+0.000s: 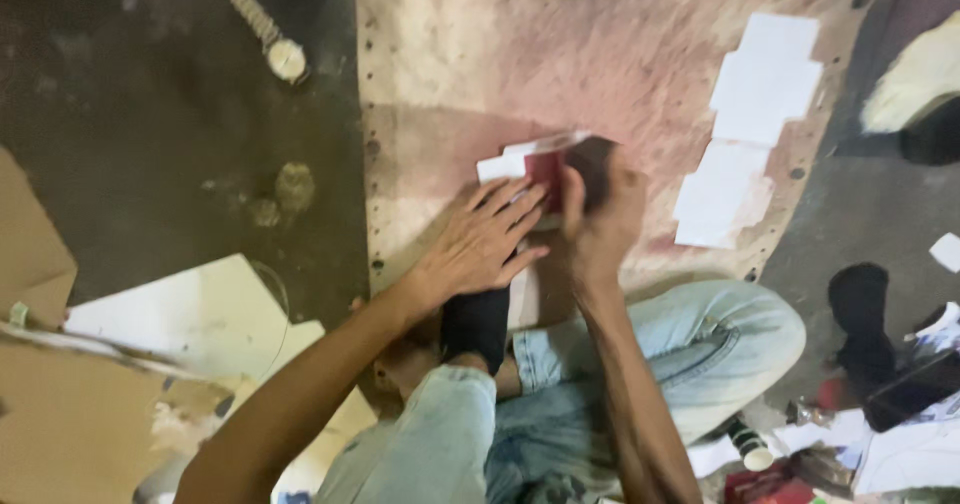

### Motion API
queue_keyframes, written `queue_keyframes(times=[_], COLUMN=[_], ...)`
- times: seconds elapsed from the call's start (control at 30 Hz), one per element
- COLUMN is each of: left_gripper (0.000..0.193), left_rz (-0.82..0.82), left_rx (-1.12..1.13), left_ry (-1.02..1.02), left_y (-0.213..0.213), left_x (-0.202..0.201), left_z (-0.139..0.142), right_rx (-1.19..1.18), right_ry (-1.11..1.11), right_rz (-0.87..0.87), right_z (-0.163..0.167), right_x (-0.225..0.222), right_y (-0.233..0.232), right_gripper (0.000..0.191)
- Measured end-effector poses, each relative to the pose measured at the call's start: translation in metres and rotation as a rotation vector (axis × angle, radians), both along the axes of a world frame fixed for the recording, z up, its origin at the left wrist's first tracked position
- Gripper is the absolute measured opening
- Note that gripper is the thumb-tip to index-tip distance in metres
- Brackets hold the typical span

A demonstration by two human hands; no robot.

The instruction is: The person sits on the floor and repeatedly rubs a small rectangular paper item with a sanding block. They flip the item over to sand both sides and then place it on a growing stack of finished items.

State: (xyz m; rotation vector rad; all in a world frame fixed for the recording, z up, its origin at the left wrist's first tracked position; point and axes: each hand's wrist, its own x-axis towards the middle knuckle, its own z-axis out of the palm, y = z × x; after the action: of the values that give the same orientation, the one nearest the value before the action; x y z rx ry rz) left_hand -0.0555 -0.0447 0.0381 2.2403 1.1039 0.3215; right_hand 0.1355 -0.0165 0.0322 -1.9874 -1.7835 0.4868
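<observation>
Starting at your far left, torn brown cardboard [60, 404] and a pale sheet [200, 309] lie on the dark floor, and a metal wristwatch [268, 39] sits further up, well apart from your work. None of it touches what you are handling.

Moving in, your left hand [485, 239] lies flat and spread, fingers fully extended, pressing down on the near edge of a small stack of red and white card pieces [535, 164]. It grips nothing; it only pins. That stack sits on the pinkish board [480, 54] on the floor in front of your crossed legs, just above your knees in the view.

Just beside it, your right hand [600, 219] is curled closed around a dark block-like thing [592, 169], thumb up the near side, bearing on the right end of the stack. What the block is cannot be told through the blur.

To do this well, I judge you should keep the flat hand's weight even so the pieces stay squared, and bring the dark block down straight rather than at a tilt, with your left fingertips clear of its edge.

Further right, two groups of white card blanks [760, 84] lie on the board, apart from the stack. At the far right edge are dark clutter and paper scraps [900, 384], too blurred to name.
</observation>
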Motion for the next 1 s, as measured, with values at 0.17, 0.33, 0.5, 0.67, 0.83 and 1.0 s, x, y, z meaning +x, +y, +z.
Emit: queue_keyframes(times=[0.17,0.33,0.5,0.67,0.83,1.0], left_gripper=[0.061,0.054,0.067,0.081,0.068,0.053], left_rz=[-0.002,0.209,0.323,0.706,0.674,0.670], left_rx=[0.113,-0.045,0.106,-0.432,-1.134,-0.454], left_ry=[-0.001,-0.047,-0.027,-0.603,-0.999,-0.890], left_y=[-0.004,-0.012,-0.015,-0.022,0.032,0.024], left_x=[-0.005,-0.006,0.017,0.039,0.068,0.062], left_z=[0.006,0.007,0.021,0.017,-0.010,0.024], right_rx=[0.104,0.277,0.206,0.302,0.061,0.047], right_ry=[0.237,-0.052,-0.322,-0.179,0.250,0.034], right_rz=[0.005,0.198,0.300,0.148,0.119,0.086], right_z=[0.002,0.008,0.010,0.027,0.038,0.060], right_x=[0.002,0.006,0.019,0.041,0.024,0.016], right_y=[-0.003,-0.011,0.019,0.027,0.002,0.040], right_gripper=[0.045,0.050,0.052,0.035,0.048,0.045])
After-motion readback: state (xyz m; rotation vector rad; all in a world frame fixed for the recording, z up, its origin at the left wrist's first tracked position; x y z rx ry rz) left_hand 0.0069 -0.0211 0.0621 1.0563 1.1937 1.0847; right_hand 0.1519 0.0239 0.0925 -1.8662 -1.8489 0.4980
